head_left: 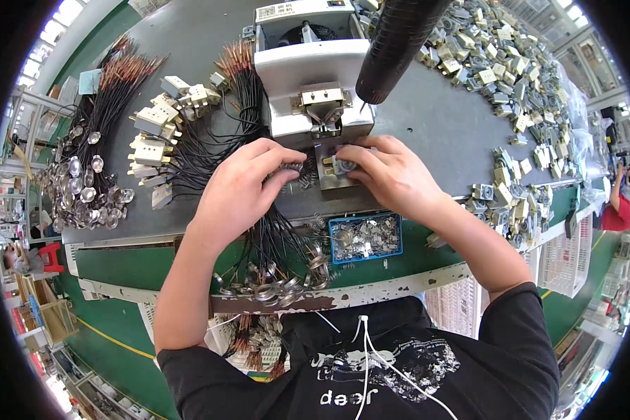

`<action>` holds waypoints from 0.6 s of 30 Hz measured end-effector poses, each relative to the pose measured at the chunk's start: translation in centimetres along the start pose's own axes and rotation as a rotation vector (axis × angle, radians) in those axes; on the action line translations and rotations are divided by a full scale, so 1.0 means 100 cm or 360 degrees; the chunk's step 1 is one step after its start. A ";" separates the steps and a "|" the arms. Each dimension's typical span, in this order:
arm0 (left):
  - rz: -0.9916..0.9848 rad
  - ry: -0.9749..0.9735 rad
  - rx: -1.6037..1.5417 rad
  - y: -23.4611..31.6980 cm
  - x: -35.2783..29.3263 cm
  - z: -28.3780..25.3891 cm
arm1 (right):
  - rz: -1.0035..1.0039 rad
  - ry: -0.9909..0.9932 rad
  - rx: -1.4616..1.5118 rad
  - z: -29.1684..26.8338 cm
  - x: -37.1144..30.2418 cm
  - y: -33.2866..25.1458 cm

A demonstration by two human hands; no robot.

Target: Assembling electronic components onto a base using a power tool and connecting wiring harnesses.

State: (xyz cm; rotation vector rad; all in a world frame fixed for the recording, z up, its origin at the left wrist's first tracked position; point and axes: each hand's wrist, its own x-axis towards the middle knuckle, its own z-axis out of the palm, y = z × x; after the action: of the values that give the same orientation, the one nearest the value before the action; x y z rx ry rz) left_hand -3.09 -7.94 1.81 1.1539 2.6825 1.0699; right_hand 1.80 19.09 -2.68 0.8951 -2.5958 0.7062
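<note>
My left hand (248,178) curls its thumb and fingertips around a small metal coil spring (290,167), beside a little pile of springs (306,176). My right hand (393,171) pinches a small grey socket piece (341,166) with brass-coloured metal at its left side. That piece is at the metal plate (337,183) in front of the bench machine (311,70). The fingers partly hide both the piece and the spring. Just behind the hands is the machine's metal clamp head (323,105).
Black wires (248,98) with coppery ends lie left of the machine, near finished-looking white plugs (150,150). Round metal rings (276,290) hang at the front edge. A blue tray (366,238) holds small metal parts. Grey-and-white pieces (493,70) heap at right; a dark tube (399,52) hangs overhead.
</note>
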 end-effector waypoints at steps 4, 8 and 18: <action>-0.0171 -0.0036 -0.0080 0.007 0.000 -0.001 | -0.0038 -0.0015 -0.0120 0.001 -0.004 -0.001; -0.0210 -0.0016 -0.0181 0.008 -0.002 -0.001 | 0.0002 -0.0063 -0.0132 0.000 -0.002 -0.004; -0.0349 -0.0090 -0.0548 0.021 -0.002 -0.004 | 0.0045 0.0161 0.0420 -0.005 0.025 -0.036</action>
State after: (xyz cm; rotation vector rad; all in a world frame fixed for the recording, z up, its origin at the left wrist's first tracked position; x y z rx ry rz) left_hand -1.75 -7.24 3.32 0.7974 2.3838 1.3631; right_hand 2.25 15.66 0.05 0.8714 -2.4676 1.0924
